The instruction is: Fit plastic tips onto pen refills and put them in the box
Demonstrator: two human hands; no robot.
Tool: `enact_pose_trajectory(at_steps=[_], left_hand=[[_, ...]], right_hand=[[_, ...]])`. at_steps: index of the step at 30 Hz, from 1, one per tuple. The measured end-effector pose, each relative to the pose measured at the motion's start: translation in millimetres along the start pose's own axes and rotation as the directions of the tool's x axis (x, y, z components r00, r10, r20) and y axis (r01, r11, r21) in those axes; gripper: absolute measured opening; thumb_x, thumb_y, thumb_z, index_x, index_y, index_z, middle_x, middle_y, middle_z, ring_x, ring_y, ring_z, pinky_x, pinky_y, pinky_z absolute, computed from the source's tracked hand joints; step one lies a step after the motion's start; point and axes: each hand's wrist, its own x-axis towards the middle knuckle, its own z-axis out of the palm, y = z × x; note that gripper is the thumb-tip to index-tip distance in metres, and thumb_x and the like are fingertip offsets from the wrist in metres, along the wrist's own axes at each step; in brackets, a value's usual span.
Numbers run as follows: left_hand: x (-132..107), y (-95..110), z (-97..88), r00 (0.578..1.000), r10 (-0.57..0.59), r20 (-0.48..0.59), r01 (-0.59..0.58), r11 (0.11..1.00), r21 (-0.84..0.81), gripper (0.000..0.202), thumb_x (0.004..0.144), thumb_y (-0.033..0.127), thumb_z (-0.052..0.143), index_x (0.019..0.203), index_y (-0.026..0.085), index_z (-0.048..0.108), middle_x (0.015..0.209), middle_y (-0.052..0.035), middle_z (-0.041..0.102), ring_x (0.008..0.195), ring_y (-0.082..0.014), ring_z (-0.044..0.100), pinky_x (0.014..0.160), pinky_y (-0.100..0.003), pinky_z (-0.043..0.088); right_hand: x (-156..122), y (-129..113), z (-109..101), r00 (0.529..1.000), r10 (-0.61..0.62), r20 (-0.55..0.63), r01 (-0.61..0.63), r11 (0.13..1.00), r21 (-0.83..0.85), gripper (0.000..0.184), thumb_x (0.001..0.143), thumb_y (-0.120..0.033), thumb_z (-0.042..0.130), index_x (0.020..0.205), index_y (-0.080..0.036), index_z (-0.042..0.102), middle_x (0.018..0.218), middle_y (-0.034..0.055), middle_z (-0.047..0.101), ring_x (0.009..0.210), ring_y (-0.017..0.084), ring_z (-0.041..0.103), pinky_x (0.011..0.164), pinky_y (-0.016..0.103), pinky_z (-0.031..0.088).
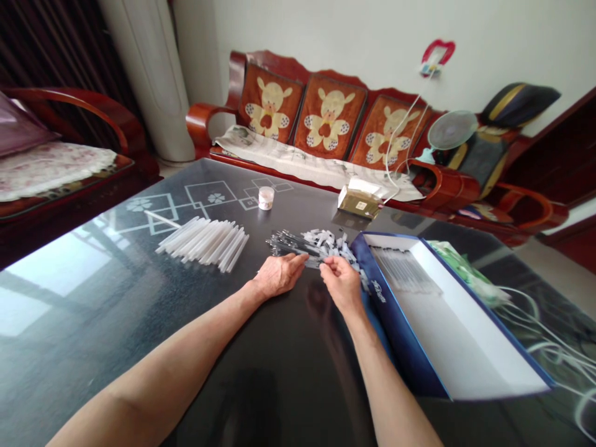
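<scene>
Plastic pieces (326,243) lay heaped mid-table, small, white and translucent, a chunky little pile, and the right hand (342,284) was right in on them, fingertips (322,263) pinched together at the heap's near edge, though what sat between them was too small to tell. The left hand (278,276) lay palm down on the glass, fingers extended and not gripping anything, their tips reaching just up to the dark strips (288,243), slim, shiny bars bunched along the left side of the heap. Over on the left, a neat fan of tubes (202,243), long, thin, smooth and translucent, lay side by side, with one stray tube (161,218) just beside them. Beyond the heap stood a small round jar (266,198) with a pale pink lid, and a cardboard box (361,202) topped with tissue. Hard against the heap's right side sat an open blue box (405,335), white-lined, holding more clear tubes (405,270). Past it, white cables (535,335) looped across the dark glass table (69,323), and behind everything ran a carved red wooden sofa (200,121).
</scene>
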Motion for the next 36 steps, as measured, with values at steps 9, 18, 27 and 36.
enact_pose_trajectory(at_steps=[9, 18, 27, 36], left_hand=[[0, 0, 0.3, 0.999, 0.044, -0.022, -0.045, 0.998, -0.035, 0.032, 0.097, 0.034, 0.036, 0.117, 0.02, 0.057, 0.093, -0.0054, 0.067, 0.077, -0.0161, 0.067, 0.061, -0.021, 0.048], [0, 0, 0.8, 0.998, 0.065, -0.027, -0.065, 0.998, -0.023, 0.032, 0.097, 0.034, 0.036, 0.116, 0.02, 0.058, 0.093, -0.0054, 0.068, 0.078, -0.0166, 0.067, 0.062, -0.023, 0.048], [-1, 0, 0.1, 0.996, 0.092, 0.005, -0.092, 0.996, -0.017, 0.032, 0.097, 0.034, 0.036, 0.117, 0.021, 0.058, 0.091, -0.0044, 0.067, 0.076, -0.0165, 0.067, 0.061, -0.023, 0.047], [-1, -1, 0.7, 0.995, 0.103, 0.013, -0.102, 0.994, -0.029, 0.032, 0.097, 0.034, 0.036, 0.115, 0.021, 0.059, 0.089, -0.0047, 0.066, 0.074, -0.0155, 0.065, 0.06, -0.022, 0.046]], right_hand=[[-14, 4, 24, 0.975, 0.168, 0.146, -0.215, 0.882, 0.419, 0.033, 0.07, -0.043, 0.068, 0.092, -0.018, 0.064, 0.088, 0.0039, 0.072, 0.078, 0.018, 0.069, 0.063, 0.027, 0.056], [-13, 6, 24, 0.978, 0.171, 0.121, -0.204, 0.909, 0.364, 0.034, 0.068, -0.042, 0.069, 0.092, -0.018, 0.067, 0.077, 0.0008, 0.067, 0.071, 0.015, 0.065, 0.063, 0.027, 0.055], [-12, 6, 23, 0.977, 0.153, 0.15, -0.197, 0.918, 0.346, 0.032, 0.069, -0.043, 0.067, 0.091, -0.019, 0.068, 0.076, 0.0014, 0.07, 0.071, 0.017, 0.067, 0.064, 0.03, 0.056], [-14, 0, 21, 0.974, 0.124, 0.187, -0.179, 0.933, 0.312, 0.032, 0.069, -0.043, 0.068, 0.089, -0.018, 0.069, 0.078, 0.0034, 0.071, 0.072, 0.018, 0.067, 0.067, 0.031, 0.057]])
